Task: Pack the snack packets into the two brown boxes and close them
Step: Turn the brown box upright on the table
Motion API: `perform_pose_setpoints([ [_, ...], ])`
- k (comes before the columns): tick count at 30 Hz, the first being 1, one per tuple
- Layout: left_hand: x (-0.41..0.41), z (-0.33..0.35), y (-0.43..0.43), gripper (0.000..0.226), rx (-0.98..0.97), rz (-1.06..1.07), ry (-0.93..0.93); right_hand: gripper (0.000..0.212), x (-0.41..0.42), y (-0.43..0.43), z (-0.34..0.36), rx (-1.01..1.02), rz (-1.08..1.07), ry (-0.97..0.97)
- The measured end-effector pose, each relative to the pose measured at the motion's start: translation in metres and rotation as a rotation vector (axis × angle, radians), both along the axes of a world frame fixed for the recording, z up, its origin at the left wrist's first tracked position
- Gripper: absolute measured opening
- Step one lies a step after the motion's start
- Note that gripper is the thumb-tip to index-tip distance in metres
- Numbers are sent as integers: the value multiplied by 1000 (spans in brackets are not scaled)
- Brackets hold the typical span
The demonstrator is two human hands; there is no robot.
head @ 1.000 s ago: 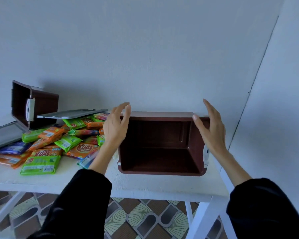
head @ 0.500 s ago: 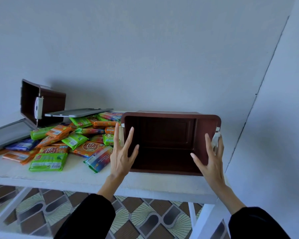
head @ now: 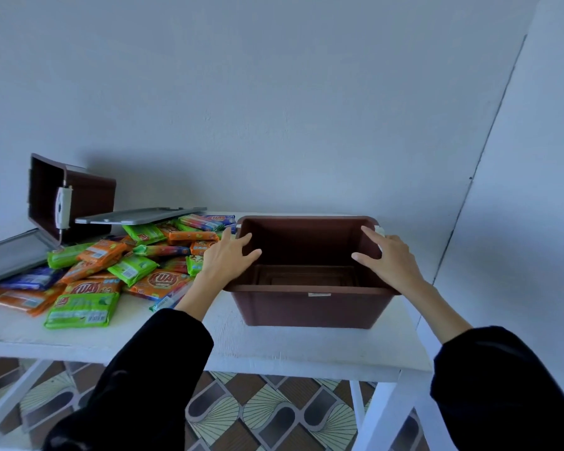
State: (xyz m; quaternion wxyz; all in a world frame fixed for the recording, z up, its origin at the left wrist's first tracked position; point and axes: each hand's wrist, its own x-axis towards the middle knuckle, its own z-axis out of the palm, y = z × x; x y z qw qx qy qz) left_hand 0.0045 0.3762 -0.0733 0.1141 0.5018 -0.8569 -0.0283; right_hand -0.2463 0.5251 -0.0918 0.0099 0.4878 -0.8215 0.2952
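Note:
An empty brown box [head: 310,307] stands upright on the white table [head: 274,349], its opening facing up. My left hand [head: 228,260] grips its left rim with the thumb inside. On the right rim my right hand [head: 386,260] does the same, beside a white latch. A heap of orange, green and blue snack packets [head: 111,268] lies to the left of the box, touching my left wrist. The second brown box [head: 79,196] lies tipped on its side at the back left, with its opening turned left.
Two grey lids lie by the tipped box: one [head: 140,216] rests flat on top of the packets, the other [head: 10,255] slants at the far left edge. Walls close in behind and to the right. Patterned floor tiles show below the table's front edge.
The near box lay on its side with its opening toward me; it now stands upright. My hands moved from its sides down and back onto its side rims.

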Motion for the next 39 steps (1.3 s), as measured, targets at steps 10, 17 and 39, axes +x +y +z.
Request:
perform_pose_setpoints([
  [10,-14,-3,-24,65,51,-64,-145,50,-23,-22,4,202,123,89],
  [17,-1,-9,-33,47,278,-161,235,37,-33,-12,2,-66,187,-314],
  [39,-2,-10,-36,46,239,-167,335,26,-40,11,2,-228,33,-491],
])
